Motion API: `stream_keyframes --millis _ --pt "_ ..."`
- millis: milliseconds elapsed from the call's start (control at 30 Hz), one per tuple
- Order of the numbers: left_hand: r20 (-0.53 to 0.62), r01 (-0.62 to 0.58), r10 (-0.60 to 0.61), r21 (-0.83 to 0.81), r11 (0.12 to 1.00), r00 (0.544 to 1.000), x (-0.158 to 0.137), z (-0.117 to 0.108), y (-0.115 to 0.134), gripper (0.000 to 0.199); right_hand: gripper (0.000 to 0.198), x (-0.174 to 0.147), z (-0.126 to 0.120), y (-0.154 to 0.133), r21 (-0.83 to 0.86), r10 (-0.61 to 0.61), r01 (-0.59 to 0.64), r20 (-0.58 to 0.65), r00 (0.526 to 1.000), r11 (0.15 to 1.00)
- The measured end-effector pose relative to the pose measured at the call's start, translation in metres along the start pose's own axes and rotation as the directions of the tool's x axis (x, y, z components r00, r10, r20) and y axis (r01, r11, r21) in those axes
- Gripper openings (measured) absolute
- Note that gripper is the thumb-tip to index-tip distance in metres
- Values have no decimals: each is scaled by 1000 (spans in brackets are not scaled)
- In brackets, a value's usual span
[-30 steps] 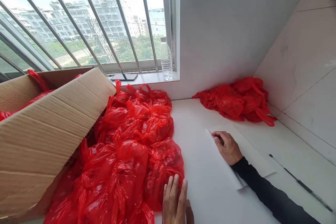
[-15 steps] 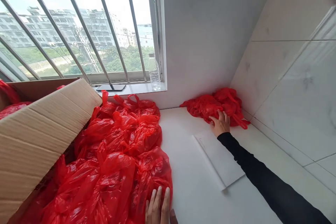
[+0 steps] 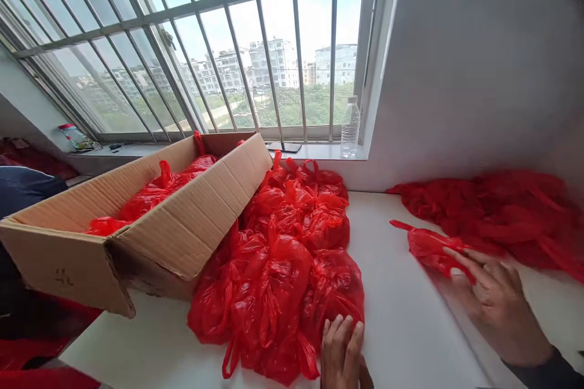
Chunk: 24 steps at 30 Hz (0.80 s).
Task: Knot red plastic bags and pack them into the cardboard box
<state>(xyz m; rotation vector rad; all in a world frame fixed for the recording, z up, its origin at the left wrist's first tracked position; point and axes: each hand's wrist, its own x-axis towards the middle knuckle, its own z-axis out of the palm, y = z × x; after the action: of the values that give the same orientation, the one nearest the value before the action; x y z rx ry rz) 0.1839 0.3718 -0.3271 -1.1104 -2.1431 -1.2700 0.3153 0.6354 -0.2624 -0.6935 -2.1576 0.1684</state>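
From my remote seat I am seeing an indoor workspace, though I am failing to tell home from workshop: metal bars (image 3: 333,61) are crossing a wide window (image 3: 317,24), buildings (image 3: 285,67) are standing outside, and a white tabletop (image 3: 392,316) is bearing clustered red bags (image 3: 283,267) beside a cardboard box (image 3: 196,213).

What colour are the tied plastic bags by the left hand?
The tied plastic bags are red; best in head view.
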Motion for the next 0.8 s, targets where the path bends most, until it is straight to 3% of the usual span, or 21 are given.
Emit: stream_keyframes --millis 67,100,167,233,300,367,467,567,633,733,800 --pt "105 161 -145 -164 973 984 3 -8 16 37 39 -24 -13 -46 67 12 -21 132 991 998" --pt "191 274 -231 -243 931 954 8 -12 24 35 39 -34 -20 -68 114 14 -35 180 983 993" --pt "414 529 -378 -354 771 828 20 -20 39 41 38 -47 -35 -105 230 27 -95 284 959 969" --pt "592 709 -434 -378 595 679 36 -25 49 54 41 -53 -51 -127 391 -14 -154 394 919 908" --pt "663 767 -437 -350 538 608 47 -25 54 67 41 -52 -64 -135 502 -21 -234 450 893 833" --pt "657 747 -434 -314 586 617 51 -21 55 72 35 -48 -71 -130 522 63 -324 456 888 789" --pt "613 686 -410 -318 655 676 47 -15 49 59 27 -38 -67 -110 440 189 -383 423 886 812" --pt "616 633 -337 -356 687 712 42 -16 42 53 33 -33 -52 -92 350 92 -276 461 882 895" --pt "597 570 -285 -362 738 749 43 -21 41 51 37 -35 -41 -84 320 -2 -205 543 839 925" --pt "520 412 -204 -322 853 830 47 -27 49 51 31 -39 -32 -82 294 -18 -208 616 788 933" --pt "506 277 -124 -240 930 854 51 -27 55 57 23 -40 -31 -84 290 3 -234 623 782 928"
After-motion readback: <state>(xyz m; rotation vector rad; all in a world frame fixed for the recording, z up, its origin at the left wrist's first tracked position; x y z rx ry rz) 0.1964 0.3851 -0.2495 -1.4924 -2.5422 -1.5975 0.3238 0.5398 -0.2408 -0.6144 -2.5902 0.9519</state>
